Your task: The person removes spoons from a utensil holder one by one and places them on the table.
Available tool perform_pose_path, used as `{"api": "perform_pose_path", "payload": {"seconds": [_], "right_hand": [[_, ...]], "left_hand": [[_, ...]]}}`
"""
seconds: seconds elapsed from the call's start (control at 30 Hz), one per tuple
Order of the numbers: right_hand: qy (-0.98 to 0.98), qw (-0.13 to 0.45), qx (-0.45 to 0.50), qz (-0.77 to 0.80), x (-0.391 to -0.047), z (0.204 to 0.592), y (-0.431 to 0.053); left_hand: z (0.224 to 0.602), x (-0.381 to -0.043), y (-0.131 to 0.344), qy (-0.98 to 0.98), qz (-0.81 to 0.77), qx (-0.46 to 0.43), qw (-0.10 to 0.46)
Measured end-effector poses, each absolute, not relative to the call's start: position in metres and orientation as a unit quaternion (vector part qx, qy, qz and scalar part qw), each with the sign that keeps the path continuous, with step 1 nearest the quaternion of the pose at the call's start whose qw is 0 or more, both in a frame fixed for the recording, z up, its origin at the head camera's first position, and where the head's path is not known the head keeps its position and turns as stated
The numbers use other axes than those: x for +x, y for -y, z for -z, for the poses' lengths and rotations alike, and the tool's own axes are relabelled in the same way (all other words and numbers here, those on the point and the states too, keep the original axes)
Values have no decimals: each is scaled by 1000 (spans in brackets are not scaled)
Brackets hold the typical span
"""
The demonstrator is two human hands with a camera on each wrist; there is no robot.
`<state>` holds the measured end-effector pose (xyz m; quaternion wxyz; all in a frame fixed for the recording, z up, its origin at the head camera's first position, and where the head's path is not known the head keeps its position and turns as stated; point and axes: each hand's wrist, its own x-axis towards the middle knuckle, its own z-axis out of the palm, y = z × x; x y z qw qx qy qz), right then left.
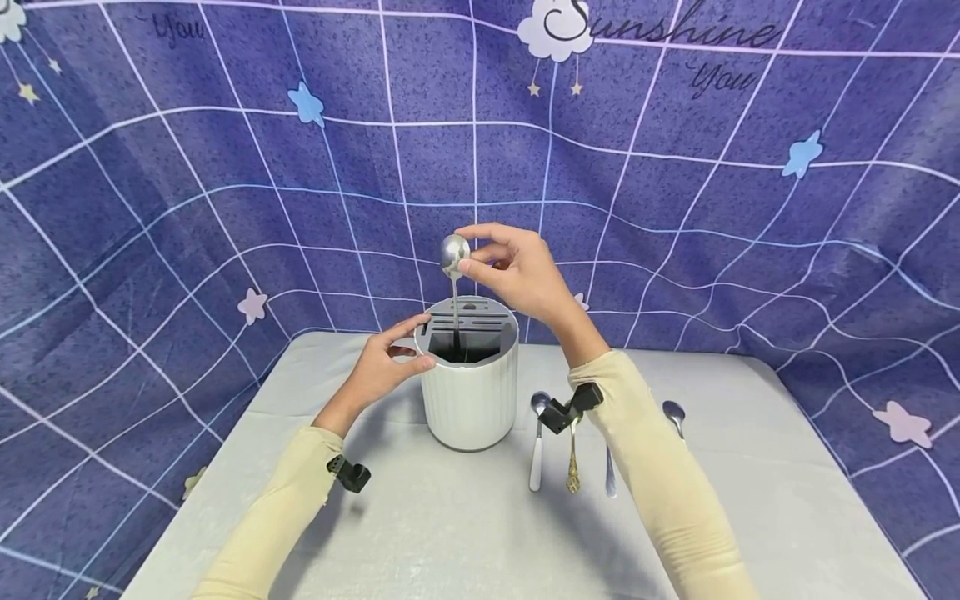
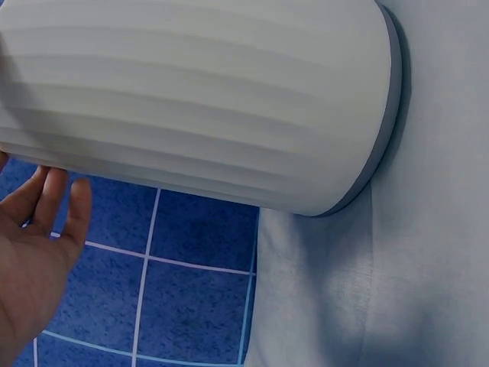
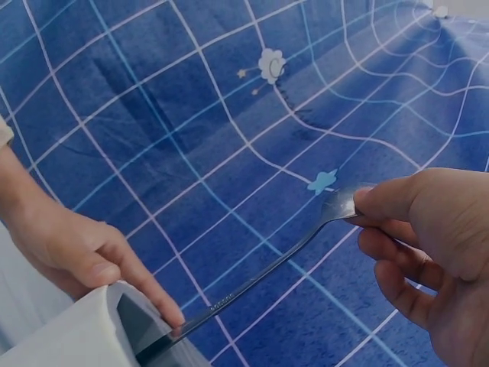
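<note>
My right hand (image 1: 521, 262) pinches a metal spoon (image 1: 454, 252) by its bowl, between thumb and fingers. The spoon's handle points down into the large opening of a white ribbed utensil holder (image 1: 471, 408) with a grey slotted top (image 1: 480, 307). In the right wrist view the spoon (image 3: 267, 272) slants past the rim, its handle tip hidden inside. With extended thumb and index finger, my left hand (image 1: 378, 367) touches the holder's rim on the left side. The left wrist view shows the other fingers (image 2: 79, 210) loosely extended beside the wall.
Right of the holder lie a white-handled spoon (image 1: 536, 454), a gold-handled utensil (image 1: 573, 471) and another metal handle (image 1: 611, 479), partly behind my right arm. A further spoon (image 1: 674, 410) lies beyond the arm. A purple-blue gridded cloth (image 1: 420, 167) hangs behind the grey-covered table (image 1: 420, 533).
</note>
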<state>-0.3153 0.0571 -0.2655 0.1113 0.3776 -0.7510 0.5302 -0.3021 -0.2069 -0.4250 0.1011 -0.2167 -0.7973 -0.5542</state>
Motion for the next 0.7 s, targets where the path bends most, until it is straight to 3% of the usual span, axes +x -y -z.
{"api": "perform_pose_path", "payload": {"seconds": [0.7], "right_hand": [[752,155,361,-528,-314,235,-82]], "left_hand": [[424,-302,206,794,559,-217,102]]}}
